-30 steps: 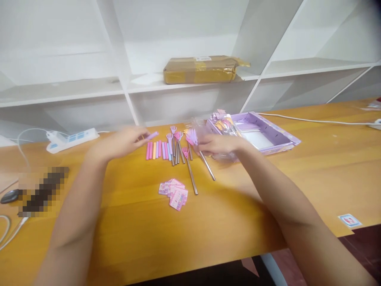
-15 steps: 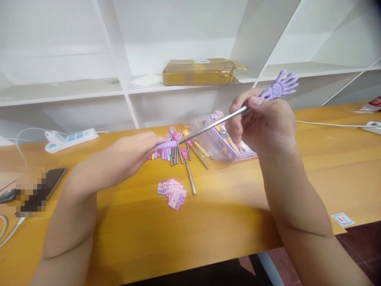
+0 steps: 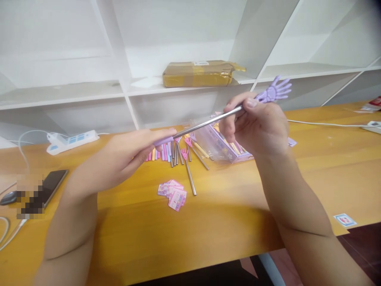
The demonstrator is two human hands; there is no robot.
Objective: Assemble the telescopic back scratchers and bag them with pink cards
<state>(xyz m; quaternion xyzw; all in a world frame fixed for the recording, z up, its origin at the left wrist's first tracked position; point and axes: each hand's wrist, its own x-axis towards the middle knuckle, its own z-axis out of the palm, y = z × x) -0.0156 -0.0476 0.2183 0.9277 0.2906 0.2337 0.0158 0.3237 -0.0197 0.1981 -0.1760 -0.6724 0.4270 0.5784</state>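
A back scratcher (image 3: 208, 122) with a lilac hand-shaped head and a metal rod is held above the table in both hands. My right hand (image 3: 260, 125) is closed on the rod just below the head. My left hand (image 3: 127, 153) grips the lilac handle (image 3: 164, 140) at the other end, partly covering it with its fingers. Rod and handle meet there and lie nearly in line. Below lie several scratcher rods with pink heads (image 3: 185, 154) and a row of coloured handles (image 3: 162, 155), partly hidden by my left hand.
An open lilac box (image 3: 242, 158) of wrapped scratchers stands behind my right hand. Small pink cards (image 3: 177, 198) lie in front. At left are a power strip (image 3: 74, 141) and a phone (image 3: 55, 184). A taped carton (image 3: 198, 75) sits on the shelf (image 3: 98, 89).
My left hand's fingers have moved further along the handle, covering more of it. My right hand has shifted slightly left with the rod and head, and the rod is tilted less.
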